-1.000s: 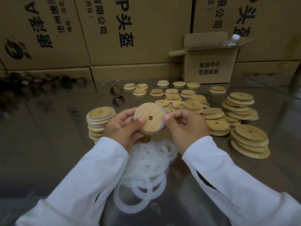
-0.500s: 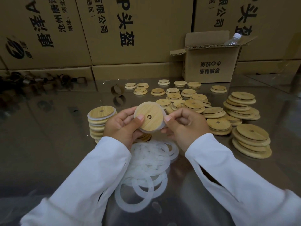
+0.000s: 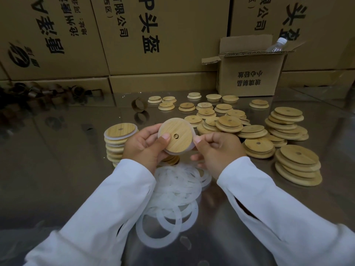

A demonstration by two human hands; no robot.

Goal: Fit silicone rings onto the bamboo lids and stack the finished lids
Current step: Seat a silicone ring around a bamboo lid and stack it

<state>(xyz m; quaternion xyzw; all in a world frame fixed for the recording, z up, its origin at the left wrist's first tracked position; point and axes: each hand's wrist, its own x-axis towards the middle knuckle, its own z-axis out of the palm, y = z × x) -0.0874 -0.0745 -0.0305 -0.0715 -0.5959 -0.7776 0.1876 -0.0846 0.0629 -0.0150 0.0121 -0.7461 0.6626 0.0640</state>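
Note:
A round bamboo lid point(image 3: 179, 137) with a small centre hole is held up above the table, a translucent silicone ring around its rim. My left hand point(image 3: 144, 144) grips its left side, thumb on the face. At the lid's right edge my right hand point(image 3: 217, 150) pinches the ring. A stack of ringed lids point(image 3: 118, 140) stands to the left of my left hand. Below my hands lies a pile of loose silicone rings point(image 3: 172, 196). Bare bamboo lids point(image 3: 230, 121) lie scattered and stacked to the right and behind.
The steel table point(image 3: 57, 169) is backed by large cardboard cartons point(image 3: 153, 35). A small open box point(image 3: 251, 73) with a plastic bottle point(image 3: 276, 45) stands at the back right. A cardboard ring point(image 3: 139, 105) stands behind my hands; dark rings lie at back left.
The lid has turned a little in my hands and my right fingers have shifted along its right rim. The stacks and the ring pile have not moved.

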